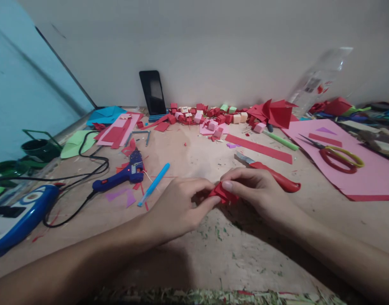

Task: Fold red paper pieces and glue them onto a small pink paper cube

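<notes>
Both of my hands meet over the middle of the table around a small piece of folded red paper (226,195). My left hand (184,205) pinches its left side between thumb and fingers. From the other side, my right hand (253,186) grips its top and right part with the thumb in front. Fingers cover much of the paper, so its full shape is hidden. A red-handled knife (279,176) lies just beyond my right hand. To the left of my left hand are a blue pen-like tool (156,183) and a blue glue gun (121,176) with its cord.
Small folded paper cubes (210,114) pile along the wall beside a leaning phone (152,93). Scissors (339,157) rest on pink paper (369,173) at the right. A plastic bottle (321,80) leans behind. A blue-and-white device (26,216) stands at the left. A red strip (259,148) lies mid-table.
</notes>
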`<state>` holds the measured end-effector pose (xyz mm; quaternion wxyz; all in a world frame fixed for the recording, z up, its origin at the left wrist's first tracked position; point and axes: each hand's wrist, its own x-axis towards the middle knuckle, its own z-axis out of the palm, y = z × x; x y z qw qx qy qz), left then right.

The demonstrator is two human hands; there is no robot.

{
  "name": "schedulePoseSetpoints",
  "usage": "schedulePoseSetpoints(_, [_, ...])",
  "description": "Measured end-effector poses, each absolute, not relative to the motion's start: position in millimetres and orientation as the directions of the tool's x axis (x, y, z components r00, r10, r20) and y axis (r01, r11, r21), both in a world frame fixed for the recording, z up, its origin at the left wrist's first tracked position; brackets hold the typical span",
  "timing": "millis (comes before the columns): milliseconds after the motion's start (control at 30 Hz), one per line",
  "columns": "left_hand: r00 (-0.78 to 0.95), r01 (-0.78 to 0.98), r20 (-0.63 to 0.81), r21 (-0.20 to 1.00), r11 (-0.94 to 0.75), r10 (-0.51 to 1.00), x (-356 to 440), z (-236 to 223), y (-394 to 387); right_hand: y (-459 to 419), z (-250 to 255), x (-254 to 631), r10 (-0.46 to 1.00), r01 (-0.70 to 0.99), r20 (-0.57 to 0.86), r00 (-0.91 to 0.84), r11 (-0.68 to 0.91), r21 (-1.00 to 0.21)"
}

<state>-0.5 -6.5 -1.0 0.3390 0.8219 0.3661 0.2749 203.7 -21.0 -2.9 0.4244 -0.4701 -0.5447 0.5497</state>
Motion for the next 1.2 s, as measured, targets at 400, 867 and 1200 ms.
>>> schedulePoseSetpoints(400, [0.518, 0.181, -0.017, 0.979, -0.091, 0.855, 4.2, -3.4, -5.9, -20.3, -0.9, 204.9, 0.969, 0.017, -0.163, -0.185, -0.163, -0.987])
schedulePoseSetpoints(867, [0.554, 0.254, 0.069, 0.935, -0.248, 0.830, 2.5, -1.4, -7.2, -20.5, 2.6, 201.8, 0.984, 0.186, -0.103, -0.146, -0.074, -0.980])
schedulePoseSetpoints(1200, [0.549, 0.365, 0.176, 0.829, -0.424, 0.817, -0.8, -3.1, -5.4, -21.1, -5.3, 202.9, 0.982, 0.255, -0.020, -0.190, 0.030, -0.967])
